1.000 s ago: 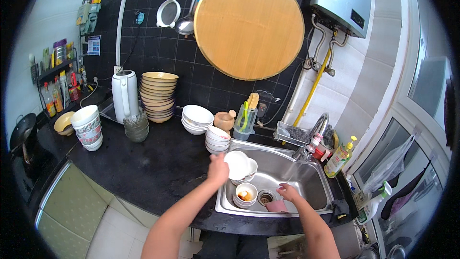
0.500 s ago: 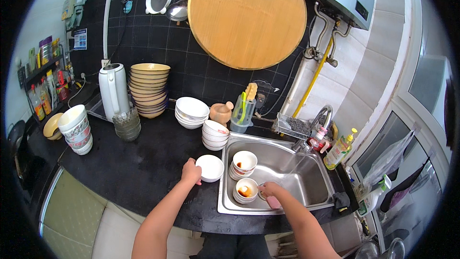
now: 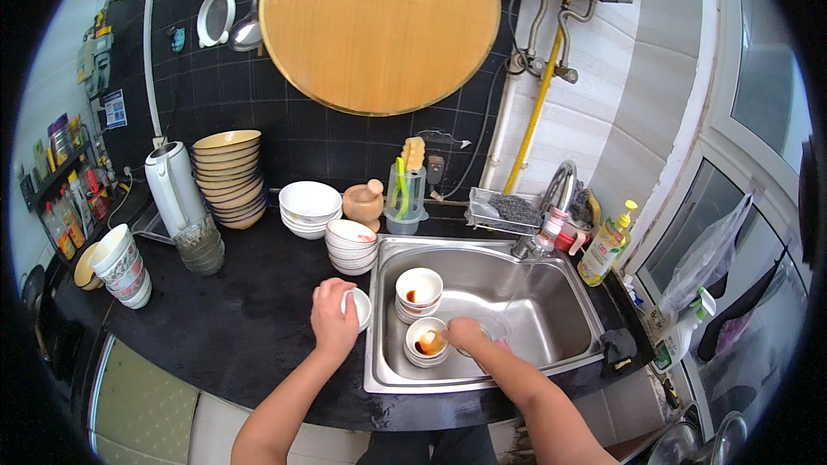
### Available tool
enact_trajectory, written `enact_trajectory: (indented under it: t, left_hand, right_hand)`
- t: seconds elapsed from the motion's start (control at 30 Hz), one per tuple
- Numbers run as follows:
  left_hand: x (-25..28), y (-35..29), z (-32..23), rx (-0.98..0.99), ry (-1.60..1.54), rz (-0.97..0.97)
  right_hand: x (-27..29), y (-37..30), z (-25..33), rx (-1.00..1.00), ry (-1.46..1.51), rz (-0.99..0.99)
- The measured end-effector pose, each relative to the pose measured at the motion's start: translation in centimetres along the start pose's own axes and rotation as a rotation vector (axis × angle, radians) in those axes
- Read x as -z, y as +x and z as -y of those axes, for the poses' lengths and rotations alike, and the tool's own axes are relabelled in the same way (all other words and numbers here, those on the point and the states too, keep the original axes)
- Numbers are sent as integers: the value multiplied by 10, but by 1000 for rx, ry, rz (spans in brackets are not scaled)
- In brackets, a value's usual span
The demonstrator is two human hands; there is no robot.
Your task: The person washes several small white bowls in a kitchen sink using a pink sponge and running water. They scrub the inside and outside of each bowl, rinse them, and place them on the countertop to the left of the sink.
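Observation:
My left hand point(image 3: 334, 320) is closed around the left side of a white bowl point(image 3: 363, 310) on the counter, just left of the sink. The hand covers much of that bowl. My right hand point(image 3: 466, 336) is low over the sink, fingers curled, beside a short stack of small bowls point(image 3: 426, 343) with brown liquid in the top one. What its fingers hold is hidden; a bit of pink shows behind the wrist. Farther back in the sink stands another stack of small bowls point(image 3: 419, 287), its top one stained brown.
White bowls point(image 3: 351, 245) are stacked at the sink's left rim, near a wooden mortar point(image 3: 363, 205). The steel sink point(image 3: 551, 331) has a faucet point(image 3: 560, 198) at the back, with a yellow-capped soap bottle point(image 3: 606, 245) to its right. Tall beige bowls point(image 3: 227, 179) stand far left.
The view has turned, shifting the scene left. My left hand has moved from the bowl's edge to cover more of it. My right hand is nearer the front bowl stack.

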State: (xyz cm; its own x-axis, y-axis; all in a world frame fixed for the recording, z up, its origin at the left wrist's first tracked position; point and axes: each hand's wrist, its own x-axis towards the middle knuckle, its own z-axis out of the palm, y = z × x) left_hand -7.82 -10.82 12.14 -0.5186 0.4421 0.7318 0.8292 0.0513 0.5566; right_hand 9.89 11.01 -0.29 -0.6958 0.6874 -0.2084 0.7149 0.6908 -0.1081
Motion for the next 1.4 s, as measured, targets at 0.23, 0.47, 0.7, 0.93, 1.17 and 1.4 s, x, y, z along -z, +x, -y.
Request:
enact_trajectory:
  t: [0.23,0.47,0.7,0.93,1.17,1.4]
  left_hand:
    - [-106,-24,-30,339,-190,369]
    - [-224,-41,-83,1233,-643,894]
    - [-295,-67,-86,1274,-1019,667]
    - [-303,-78,-51,1324,-1088,504]
    - [-310,-83,-42,1378,-1227,550]
    - [-306,-80,-47,1344,-1219,625]
  right_hand:
    - [32,0,-61,-80,466,18]
    - [40,-5,-145,-157,1030,85]
    - [15,-13,-175,-291,1382,-41]
    - [-41,-9,-178,-98,317,189]
    - [-65,-5,-153,166,-331,257]
    - [-70,-12,-162,108,-29,285]
